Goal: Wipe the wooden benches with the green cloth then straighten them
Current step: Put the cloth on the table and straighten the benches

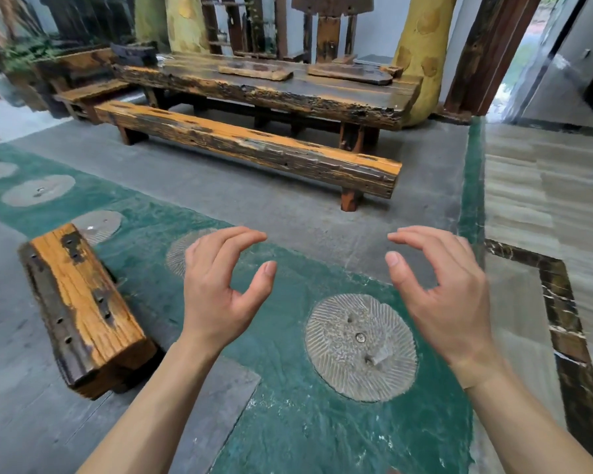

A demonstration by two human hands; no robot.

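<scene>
A long wooden bench (247, 145) of orange and dark timber stands ahead, in front of a rough wooden table (322, 94). A short, thick wooden bench (83, 309) sits at the lower left, angled on the floor. Another bench (89, 90) is at the far left beside the table's end. My left hand (220, 285) and my right hand (439, 285) hover over the floor with curled, spread fingers and hold nothing. No green cloth is in view.
The floor has a green stone strip (305, 422) with round millstones (360, 347) set into it. Wooden slabs (254, 71) lie on the table. A yellow trunk (421, 46) and a dark door post (486, 53) stand at the right, by an opening.
</scene>
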